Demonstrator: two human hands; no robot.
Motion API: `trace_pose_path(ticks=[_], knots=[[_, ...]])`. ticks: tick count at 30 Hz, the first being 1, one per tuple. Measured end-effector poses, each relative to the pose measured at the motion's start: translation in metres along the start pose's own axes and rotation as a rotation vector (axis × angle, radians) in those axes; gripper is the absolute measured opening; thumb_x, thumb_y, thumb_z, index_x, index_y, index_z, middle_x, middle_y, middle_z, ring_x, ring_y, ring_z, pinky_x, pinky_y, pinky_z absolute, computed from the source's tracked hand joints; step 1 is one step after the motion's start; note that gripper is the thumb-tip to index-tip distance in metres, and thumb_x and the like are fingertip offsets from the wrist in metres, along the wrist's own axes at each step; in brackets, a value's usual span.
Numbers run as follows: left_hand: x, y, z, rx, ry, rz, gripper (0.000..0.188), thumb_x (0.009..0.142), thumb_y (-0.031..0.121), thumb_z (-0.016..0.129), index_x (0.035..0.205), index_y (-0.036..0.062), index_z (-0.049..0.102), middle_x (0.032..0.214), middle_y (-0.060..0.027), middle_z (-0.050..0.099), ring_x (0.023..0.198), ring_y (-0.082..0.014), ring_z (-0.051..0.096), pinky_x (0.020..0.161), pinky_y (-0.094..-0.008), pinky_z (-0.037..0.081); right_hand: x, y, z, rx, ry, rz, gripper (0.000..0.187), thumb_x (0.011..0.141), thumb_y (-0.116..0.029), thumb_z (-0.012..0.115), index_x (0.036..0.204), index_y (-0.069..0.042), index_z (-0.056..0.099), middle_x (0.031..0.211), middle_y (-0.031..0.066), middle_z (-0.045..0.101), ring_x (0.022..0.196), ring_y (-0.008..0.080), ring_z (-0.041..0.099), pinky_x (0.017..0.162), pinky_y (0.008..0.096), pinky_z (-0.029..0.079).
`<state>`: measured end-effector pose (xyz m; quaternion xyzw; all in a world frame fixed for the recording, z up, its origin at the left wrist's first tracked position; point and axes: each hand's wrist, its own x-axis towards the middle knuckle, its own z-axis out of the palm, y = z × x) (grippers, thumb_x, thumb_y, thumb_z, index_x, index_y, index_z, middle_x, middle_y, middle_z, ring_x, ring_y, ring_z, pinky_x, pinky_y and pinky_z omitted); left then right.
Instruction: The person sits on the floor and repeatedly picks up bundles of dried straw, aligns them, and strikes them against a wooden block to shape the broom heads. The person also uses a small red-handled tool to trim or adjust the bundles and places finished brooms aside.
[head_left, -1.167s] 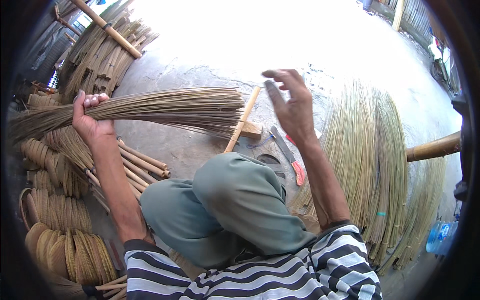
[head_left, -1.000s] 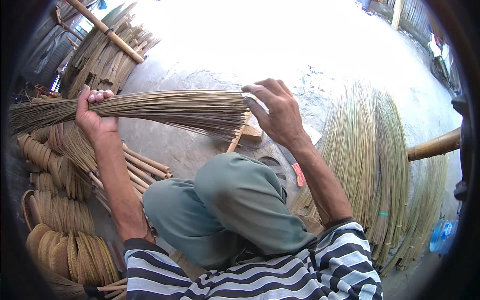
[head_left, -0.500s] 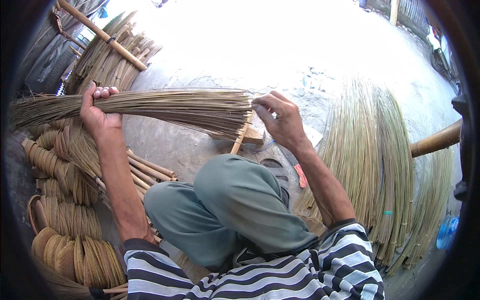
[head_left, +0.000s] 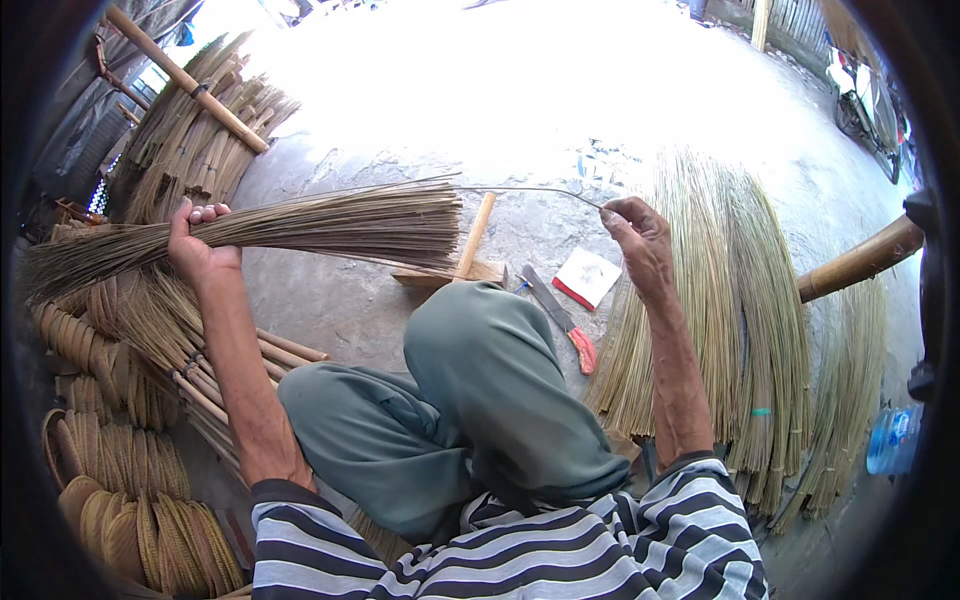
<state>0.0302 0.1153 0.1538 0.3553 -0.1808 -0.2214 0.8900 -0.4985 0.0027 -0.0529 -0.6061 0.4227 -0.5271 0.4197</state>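
My left hand (head_left: pixel 205 240) is closed around a thick bundle of thin dry stalks (head_left: pixel 350 225), held out sideways over my knees. The cut ends of the bundle fan out to the right and its finer tips hang off to the left. My right hand (head_left: pixel 640 235) pinches one single stalk (head_left: pixel 530 188) by its end. That stalk bends in a shallow arc, and its far part still lies along the top of the bundle. Below the bundle's cut ends, a wooden mallet-like tool (head_left: pixel 478 235) rests on the floor.
A red-handled knife (head_left: pixel 562 320) and a white-and-red packet (head_left: pixel 587 277) lie beyond my knees. Long stalks (head_left: pixel 700 320) are spread at right, near a bamboo pole (head_left: pixel 860 258) and a plastic bottle (head_left: pixel 893 440). Braided coils (head_left: pixel 120 440) and bamboo-handled brooms (head_left: pixel 215 375) lie at left.
My right hand has moved right, away from the bundle's cut ends, drawing a single stalk partly out. My left hand keeps its hold on the bundle. The knife and packet have come into fuller view.
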Motion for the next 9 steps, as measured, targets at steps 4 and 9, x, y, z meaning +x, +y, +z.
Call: trace_pose_path(ticks=[4,9], knots=[[0.003,-0.008,-0.011,-0.011,0.005,-0.044,0.029,0.092,0.006,0.070,0.072,0.0120,0.050,0.068,0.0002,0.052,0.063,-0.0177,0.054,0.074,-0.0396,0.055,-0.008,-0.006,0.001,-0.187,-0.054,0.039,0.014,0.100,-0.015,0.070,0.105,-0.004,0.077,0.094,0.0041,0.074,0.085,0.0126,0.068,0.077,0.0310,0.055],[0.007,-0.012,-0.019,-0.038,-0.025,-0.067,0.026,0.093,0.006,0.069,0.074,0.0121,0.052,0.068,-0.0001,0.054,0.063,-0.0185,0.055,0.075,-0.0413,0.056,-0.009,-0.016,0.012,-0.356,-0.169,-0.035,0.016,0.100,-0.016,0.069,0.106,-0.004,0.077,0.104,0.0074,0.077,0.087,0.0185,0.070,0.078,0.0348,0.057]])
